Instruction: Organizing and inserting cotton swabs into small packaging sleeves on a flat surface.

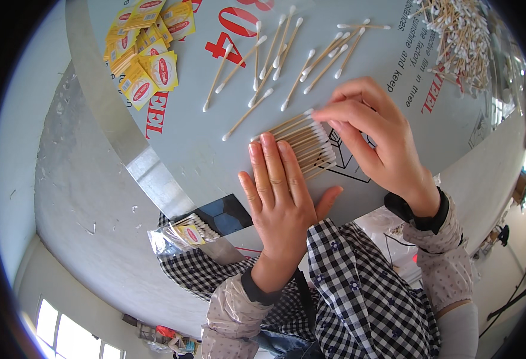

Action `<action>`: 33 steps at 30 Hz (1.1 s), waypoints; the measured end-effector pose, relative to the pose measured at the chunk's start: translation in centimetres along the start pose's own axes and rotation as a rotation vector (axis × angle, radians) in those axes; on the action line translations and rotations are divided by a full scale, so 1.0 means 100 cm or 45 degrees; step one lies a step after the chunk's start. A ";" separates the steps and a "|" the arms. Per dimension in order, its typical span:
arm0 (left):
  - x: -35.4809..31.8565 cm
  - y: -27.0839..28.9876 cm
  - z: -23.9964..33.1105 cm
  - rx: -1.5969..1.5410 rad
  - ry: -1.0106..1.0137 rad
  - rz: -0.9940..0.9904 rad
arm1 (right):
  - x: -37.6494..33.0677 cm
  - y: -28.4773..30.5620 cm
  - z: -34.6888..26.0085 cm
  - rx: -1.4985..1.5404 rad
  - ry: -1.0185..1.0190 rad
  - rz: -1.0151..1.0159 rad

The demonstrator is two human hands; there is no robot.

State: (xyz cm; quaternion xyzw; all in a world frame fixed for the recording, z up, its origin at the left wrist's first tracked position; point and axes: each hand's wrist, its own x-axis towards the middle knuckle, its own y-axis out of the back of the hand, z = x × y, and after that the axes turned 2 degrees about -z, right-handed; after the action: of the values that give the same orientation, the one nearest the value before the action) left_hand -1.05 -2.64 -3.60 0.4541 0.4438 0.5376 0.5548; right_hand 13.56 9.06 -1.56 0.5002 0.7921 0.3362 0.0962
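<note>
A flat row of cotton swabs [302,140] lies side by side on the grey table, white tips lined up on the right. My left hand [279,191] rests on the row's left end, fingers stretched out flat and thumb apart. At the row's far right corner, my right hand [373,131] pinches the white tip of the outermost swab [309,112] between thumb and fingertips. Several loose cotton swabs [269,60] are scattered beyond both hands, pointing in different directions. One single swab [248,115] lies just past the row, apart from it.
Yellow printed cards [149,54] are heaped at the far left. A large pile of cotton swabs [457,36] stands at the far right. Near the table's front left edge lies a clear bag of swabs [185,232] with a yellow card, beside a dark patterned piece [222,215].
</note>
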 end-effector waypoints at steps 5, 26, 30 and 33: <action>0.000 0.001 -0.001 0.025 0.005 -0.045 | 0.023 -0.006 -0.006 0.001 0.068 -0.028; -0.001 0.034 -0.004 -0.346 -0.012 -0.017 | -0.059 0.087 -0.044 -0.289 -0.183 0.119; 0.011 0.012 -0.013 -0.187 -0.104 0.080 | -0.095 0.128 -0.084 -0.297 -0.314 0.233; 0.016 -0.004 -0.006 0.083 -0.144 0.141 | -0.125 0.169 -0.116 -0.465 -0.256 0.352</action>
State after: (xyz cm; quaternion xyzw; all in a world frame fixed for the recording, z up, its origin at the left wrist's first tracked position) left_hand -1.56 -1.06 -4.17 0.5256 0.4033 0.5262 0.5332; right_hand 26.20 -2.07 15.53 0.6090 0.6288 0.4323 0.2163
